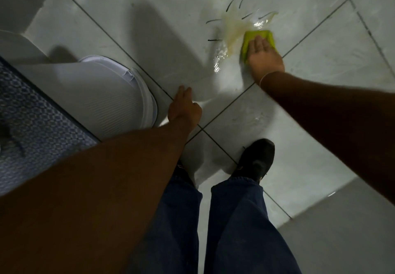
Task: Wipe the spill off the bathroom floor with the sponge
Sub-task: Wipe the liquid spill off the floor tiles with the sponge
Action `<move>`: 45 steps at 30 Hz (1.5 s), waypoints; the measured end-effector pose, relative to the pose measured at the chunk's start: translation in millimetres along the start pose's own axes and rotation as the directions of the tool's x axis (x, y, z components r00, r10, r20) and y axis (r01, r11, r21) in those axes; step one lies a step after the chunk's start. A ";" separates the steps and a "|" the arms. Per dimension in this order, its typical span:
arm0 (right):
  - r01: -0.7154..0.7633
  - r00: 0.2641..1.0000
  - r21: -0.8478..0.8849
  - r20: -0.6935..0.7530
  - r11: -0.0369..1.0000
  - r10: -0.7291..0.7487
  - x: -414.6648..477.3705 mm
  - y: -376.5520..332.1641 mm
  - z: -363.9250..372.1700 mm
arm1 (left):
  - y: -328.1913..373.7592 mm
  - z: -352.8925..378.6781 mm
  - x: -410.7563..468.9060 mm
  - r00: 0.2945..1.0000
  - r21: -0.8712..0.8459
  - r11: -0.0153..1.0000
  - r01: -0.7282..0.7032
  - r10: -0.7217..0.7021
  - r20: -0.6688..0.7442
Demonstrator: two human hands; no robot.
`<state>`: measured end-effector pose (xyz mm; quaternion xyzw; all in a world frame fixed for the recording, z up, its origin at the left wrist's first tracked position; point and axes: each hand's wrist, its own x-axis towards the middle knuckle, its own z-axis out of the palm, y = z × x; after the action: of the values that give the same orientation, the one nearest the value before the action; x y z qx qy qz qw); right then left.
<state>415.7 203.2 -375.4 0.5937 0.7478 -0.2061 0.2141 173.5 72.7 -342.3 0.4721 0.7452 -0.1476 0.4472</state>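
I read this as the wiping step itself, partly done. My right hand (264, 56) lies flat on the green sponge (257, 42), fingers (259, 42) stretched out and close together over its top, pressing it to the floor (320, 44) instead of curling around it. My left hand (184, 111) hangs loose and half curled near the white bin (111, 94), holding nothing that I can see, its fingertips close to the tiles; I cannot tell if they touch.

The sponge sits on the floor tile beyond the crossing of the 2 dark grout lines (202, 127), well ahead of my black shoe (257, 160), at the right edge of the yellowish spill (234, 27). Its long axis seems to run from my wrist toward the far edge of the tile, leaning slightly left, with the far short end at the puddle; my hand hides much of it, so I hold that loosely.

Most of the spill remains: a yellow pool to the sponge's left, a clear wet sheen trailing toward me, and thin dark splash streaks (213, 21) fanned around the far side. Next, I judge, calls for sweeping leftward through the pool with steady downward pressure, then gathering the outer streaks inward so the liquid does not smear wider.
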 end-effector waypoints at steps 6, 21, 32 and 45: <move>-0.341 0.935 0.224 -0.024 0.913 0.355 26.0 5.3 -21.4 | -4.7 -4.2 6.1 1.000 -0.033 0.999 -0.017 0.017 0.007; -0.296 0.898 0.198 -0.276 0.935 0.343 12.2 48.3 -1.8 | 10.8 -8.2 20.0 0.998 -0.011 0.999 0.031 -0.032 -0.062; 0.070 0.997 0.176 -0.029 0.982 -0.066 6.4 -3.4 -27.5 | 8.1 -9.6 28.3 0.998 -0.133 0.990 0.057 -0.056 0.009; -0.163 0.979 0.195 -0.092 0.967 0.184 34.9 9.6 -45.2 | 1.4 -6.8 26.9 0.999 -0.130 0.990 0.048 -0.048 0.003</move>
<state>414.6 258.6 -358.4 0.6846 0.6810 -0.2228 0.1337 166.9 93.2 -359.8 0.4238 0.7644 -0.1095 0.4735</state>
